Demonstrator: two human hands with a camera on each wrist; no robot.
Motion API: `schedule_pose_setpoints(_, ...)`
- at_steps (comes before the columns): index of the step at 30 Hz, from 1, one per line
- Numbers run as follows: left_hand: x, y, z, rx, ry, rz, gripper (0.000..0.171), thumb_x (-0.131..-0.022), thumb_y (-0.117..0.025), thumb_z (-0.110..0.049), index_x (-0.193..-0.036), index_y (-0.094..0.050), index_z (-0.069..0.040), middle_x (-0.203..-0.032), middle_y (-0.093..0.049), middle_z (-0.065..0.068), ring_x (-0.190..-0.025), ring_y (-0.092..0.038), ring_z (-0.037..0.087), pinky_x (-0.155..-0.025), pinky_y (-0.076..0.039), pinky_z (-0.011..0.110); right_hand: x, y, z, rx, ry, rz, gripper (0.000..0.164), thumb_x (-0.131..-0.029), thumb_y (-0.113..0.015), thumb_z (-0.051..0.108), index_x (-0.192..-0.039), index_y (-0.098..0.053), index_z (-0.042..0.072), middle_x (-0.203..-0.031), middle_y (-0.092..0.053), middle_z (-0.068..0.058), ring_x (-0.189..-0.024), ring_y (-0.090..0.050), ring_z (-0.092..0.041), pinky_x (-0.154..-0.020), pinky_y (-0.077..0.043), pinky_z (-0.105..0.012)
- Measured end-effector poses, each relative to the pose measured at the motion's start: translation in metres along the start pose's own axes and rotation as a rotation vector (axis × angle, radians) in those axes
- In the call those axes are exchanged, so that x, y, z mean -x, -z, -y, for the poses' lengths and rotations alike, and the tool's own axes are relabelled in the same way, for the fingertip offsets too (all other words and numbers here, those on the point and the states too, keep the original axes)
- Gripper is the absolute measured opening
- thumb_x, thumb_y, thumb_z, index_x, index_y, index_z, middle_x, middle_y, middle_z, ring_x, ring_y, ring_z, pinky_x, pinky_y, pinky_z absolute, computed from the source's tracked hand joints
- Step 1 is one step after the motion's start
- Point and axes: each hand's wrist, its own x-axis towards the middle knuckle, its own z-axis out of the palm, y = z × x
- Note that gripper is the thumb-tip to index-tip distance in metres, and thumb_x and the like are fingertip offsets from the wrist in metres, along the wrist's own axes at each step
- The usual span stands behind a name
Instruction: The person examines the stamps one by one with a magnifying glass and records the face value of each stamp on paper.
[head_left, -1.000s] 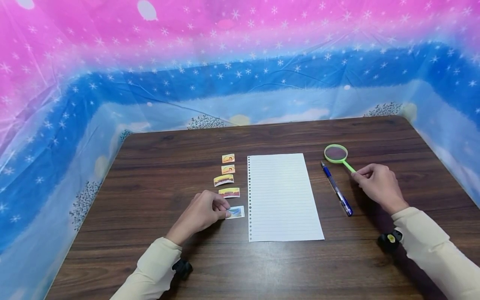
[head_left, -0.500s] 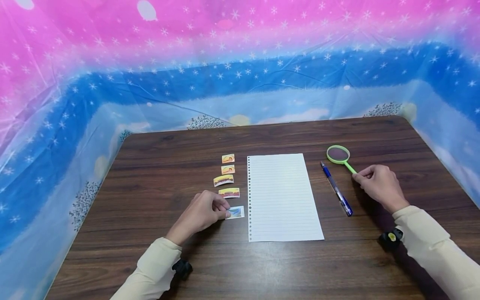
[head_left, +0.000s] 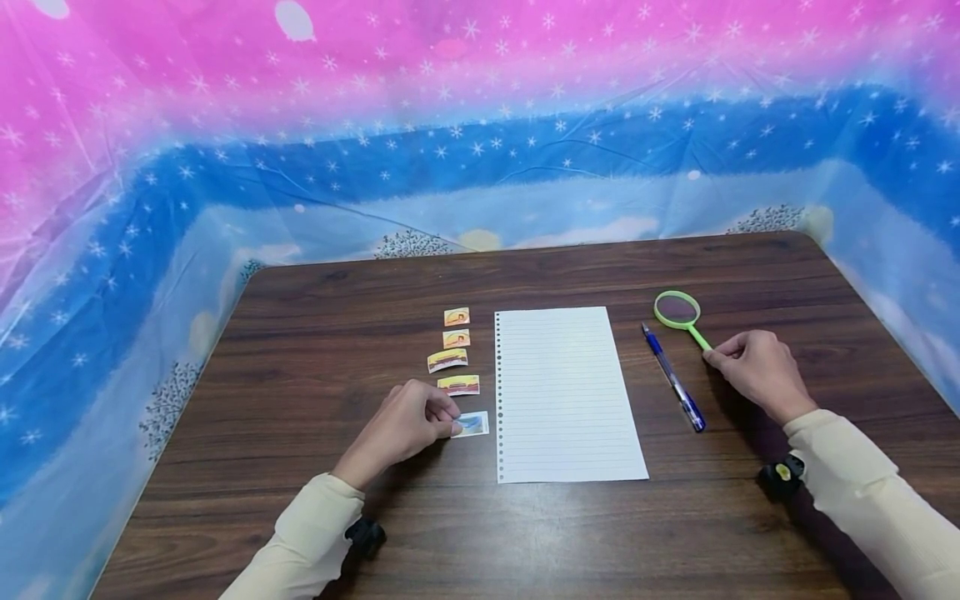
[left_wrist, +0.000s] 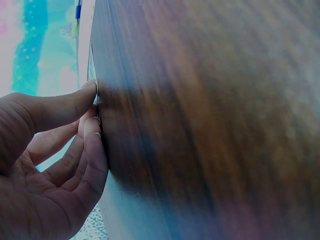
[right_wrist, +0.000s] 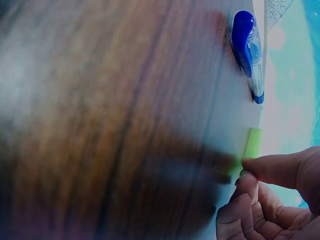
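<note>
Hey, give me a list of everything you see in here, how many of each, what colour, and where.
Table: one, dark brown, beneath everything
Cloth: one, pink, blue and white, around the table's far side
Sheet of paper: one, white with lines, mid-table
Orange picture slips: two, farthest in the row left of the sheet
Yellow-and-red picture slips: two, next in that row
Blue picture slip: one, white-edged, nearest in that row
Pen: one, blue and clear, right of the sheet
Magnifying glass: one, green, beyond the right hand
Wrist cameras: two, black, one per wrist
Sleeves: two, cream, on the arms
Left hand: one, bare, pinching the blue slip
Right hand: one, bare, pinching the magnifying glass's handle
</note>
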Motion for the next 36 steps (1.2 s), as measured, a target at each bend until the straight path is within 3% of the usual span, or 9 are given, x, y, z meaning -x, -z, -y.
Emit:
schedule_pose_setpoints(27, 0.005, 0.005, 0.000, 0.010, -0.023, -0.017, 0.007, -0.087, -0.081, -0.010, -0.083, -0.077, -0.013, -0.073, -0.067, -0.008, -0.069, -0.060, 0.009, -0.066, -0.051, 0.030, 0.000, 0.006, -0.004, -0.020, -0.015, 0.025, 0.033, -0.094, -0.074, 0.026, -0.094, -0.072, -0.008, -0.074, -0.069, -0.008, -0.062, -0.058, -0.019, -0.053, -0.044, -0.033)
schedule_pose_setpoints(36, 0.007, 0.013, -0.008, -0.003, -0.079, -0.045, 0.005, -0.088, -0.079, -0.008, -0.093, -0.078, -0.010, -0.079, -0.069, -0.007, -0.072, -0.061, 0.010, -0.065, -0.050, 0.030, 0.003, 0.010, 0.003, -0.023, 0.009, 0.011, 0.029, -0.092, -0.076, 0.024, -0.094, -0.072, -0.005, -0.075, -0.070, -0.008, -0.062, -0.060, -0.018, -0.053, -0.046, -0.033)
